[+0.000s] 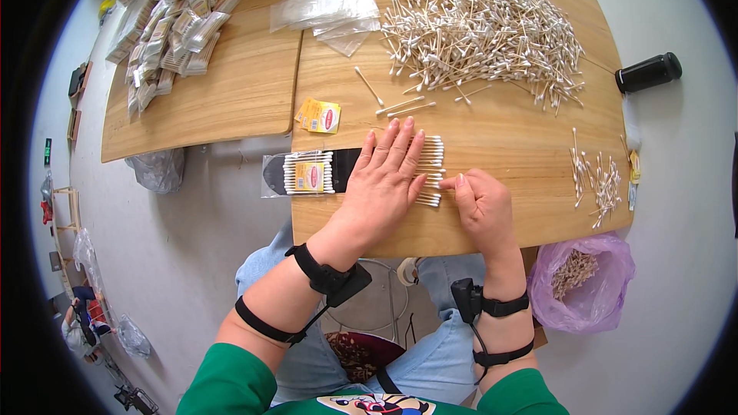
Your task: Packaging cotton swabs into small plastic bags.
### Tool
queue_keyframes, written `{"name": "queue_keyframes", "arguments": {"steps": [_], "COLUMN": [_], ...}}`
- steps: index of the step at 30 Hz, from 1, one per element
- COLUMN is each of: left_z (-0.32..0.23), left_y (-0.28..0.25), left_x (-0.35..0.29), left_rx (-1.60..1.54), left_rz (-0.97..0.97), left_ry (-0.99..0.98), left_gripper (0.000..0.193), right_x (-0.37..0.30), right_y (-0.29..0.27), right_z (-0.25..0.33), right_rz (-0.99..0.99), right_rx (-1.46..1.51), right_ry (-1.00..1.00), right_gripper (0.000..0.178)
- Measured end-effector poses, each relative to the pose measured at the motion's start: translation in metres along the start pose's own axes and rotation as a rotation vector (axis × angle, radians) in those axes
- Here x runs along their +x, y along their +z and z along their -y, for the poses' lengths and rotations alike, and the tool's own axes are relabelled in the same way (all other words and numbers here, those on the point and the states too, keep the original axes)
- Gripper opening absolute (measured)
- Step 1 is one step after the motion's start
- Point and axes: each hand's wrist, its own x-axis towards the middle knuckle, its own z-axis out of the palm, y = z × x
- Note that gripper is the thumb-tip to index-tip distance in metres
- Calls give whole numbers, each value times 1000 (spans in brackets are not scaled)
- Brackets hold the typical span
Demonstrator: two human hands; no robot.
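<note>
My left hand [388,177] lies flat with fingers stretched over a row of cotton swabs [436,154], whose white tips stick out past its right side. Part of the row is hidden beneath the palm. My right hand [486,204] is curled into a loose fist, and its index finger points left at the swab tips. Left of my left hand, a black strip [347,169] reaches into a clear bag [274,176]. Inside the bag are swabs in rows [327,160] and a yellow card [310,177]. More yellow cards [321,117] lie just behind.
A large heap of swabs [477,23] covers the back right. Clear bags [334,11] lie at the back middle, filled packs [173,38] at the left. Loose swabs [603,188] and a black bottle [649,73] are rightward. A purple bag [615,284] stands below the table edge.
</note>
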Motion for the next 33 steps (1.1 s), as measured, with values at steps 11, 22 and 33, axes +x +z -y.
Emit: {"name": "queue_keyframes", "arguments": {"steps": [11, 22, 33], "left_z": [1, 0, 1], "left_y": [3, 0, 0], "left_x": [-1, -1, -1], "left_rx": [10, 12, 3], "left_rz": [-14, 3, 11], "left_ry": [4, 2, -1], "left_gripper": [64, 66, 66], "right_x": [1, 6, 9], "right_y": [4, 7, 11], "right_z": [-2, 6, 8], "right_rz": [-15, -52, -96], "right_rx": [-21, -63, -63], "right_ry": [-7, 57, 97], "right_gripper": [27, 27, 27]}}
